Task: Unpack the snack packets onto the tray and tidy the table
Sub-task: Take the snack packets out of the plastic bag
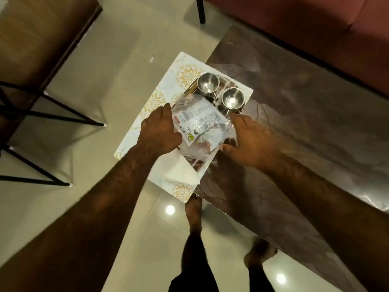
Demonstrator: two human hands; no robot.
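A clear plastic bag (200, 125) stuffed with snack packets lies on a white tray (160, 98) printed with yellow flowers. My left hand (160, 133) presses against the bag's left side, its fingers curled onto the plastic. My right hand (250, 140) holds the bag's right edge, thumb low and fingers high. Two empty steel cups (208, 84) (232, 98) stand on the tray just beyond the bag.
The tray sits on the corner of a dark brown table (294, 112) and overhangs its left edge. A white folded paper (176, 169) lies on the tray's near end. A chair (31, 49) stands at left and a red sofa (315, 22) behind. My bare feet (193, 211) are below.
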